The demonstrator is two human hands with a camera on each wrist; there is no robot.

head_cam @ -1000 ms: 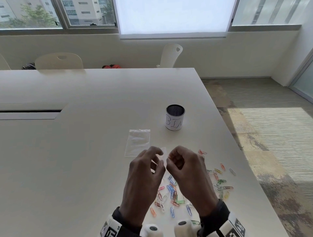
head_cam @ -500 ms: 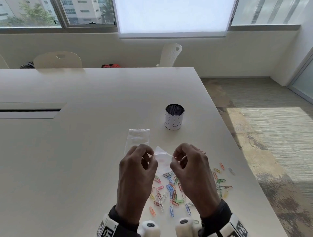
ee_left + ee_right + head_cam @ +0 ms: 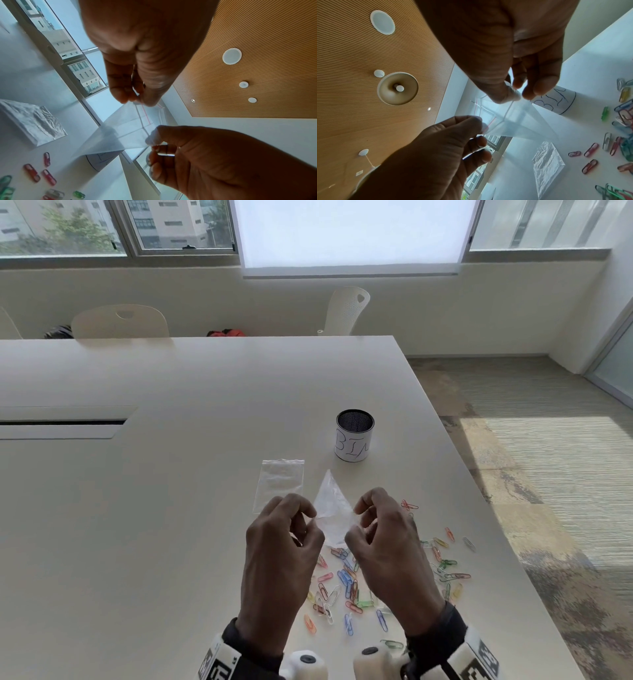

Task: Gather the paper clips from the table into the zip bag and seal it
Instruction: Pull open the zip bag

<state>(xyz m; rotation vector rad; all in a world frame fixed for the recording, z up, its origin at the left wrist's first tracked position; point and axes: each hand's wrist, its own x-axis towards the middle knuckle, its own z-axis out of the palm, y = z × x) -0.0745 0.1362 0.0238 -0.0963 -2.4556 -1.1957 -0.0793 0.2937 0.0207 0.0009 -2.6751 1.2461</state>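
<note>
I hold a small clear zip bag (image 3: 330, 508) in the air between both hands, its closed end pointing away from me. My left hand (image 3: 310, 520) pinches one lip of its mouth, and my right hand (image 3: 356, 518) pinches the other. In the left wrist view the left hand (image 3: 137, 100) and right hand (image 3: 154, 140) grip the zip bag (image 3: 123, 132) at its red-lined top. The right wrist view shows the same pinch by the right hand (image 3: 513, 94) and left hand (image 3: 479, 124). Several coloured paper clips (image 3: 346, 580) lie scattered on the white table (image 3: 137, 542) under and right of my hands.
A second clear bag (image 3: 279, 484) lies flat on the table just beyond my left hand. A mesh cup labelled BIN (image 3: 354, 440) stands farther back. The table's right edge (image 3: 496, 542) runs close to the outermost clips. Chairs stand at the far side.
My hands have drawn apart and dropped slightly toward me, spreading the mouth of the bag. The bag now sticks out farther from between them.
</note>
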